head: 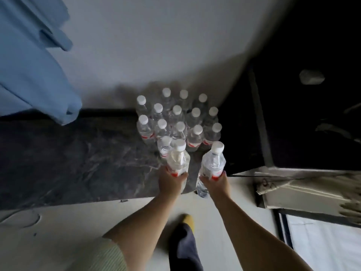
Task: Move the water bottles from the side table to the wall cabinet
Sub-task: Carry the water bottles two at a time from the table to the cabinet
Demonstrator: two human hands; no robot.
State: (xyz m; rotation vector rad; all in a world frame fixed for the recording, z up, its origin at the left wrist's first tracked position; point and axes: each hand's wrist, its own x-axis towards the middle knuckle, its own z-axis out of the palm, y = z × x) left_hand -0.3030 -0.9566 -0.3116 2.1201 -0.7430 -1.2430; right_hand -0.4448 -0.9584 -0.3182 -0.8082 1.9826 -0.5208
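Observation:
Several clear water bottles point(176, 118) with white caps and red labels stand clustered on the right end of a dark marbled side table point(78, 159). My left hand point(171, 181) grips one bottle point(178, 159) around its label, just in front of the cluster. My right hand point(215, 184) grips another bottle point(214, 163) by its label, tilted, near the table's right front corner. The lower part of that bottle shows below my right hand. The wall cabinet cannot be told apart in this view.
A blue garment point(33, 71) hangs at the upper left over the table's back. Dark furniture point(302, 104) fills the right side, with a pale worn ledge point(304, 190) below it. Light floor lies under my arms, with my foot point(187, 222) in a yellow slipper.

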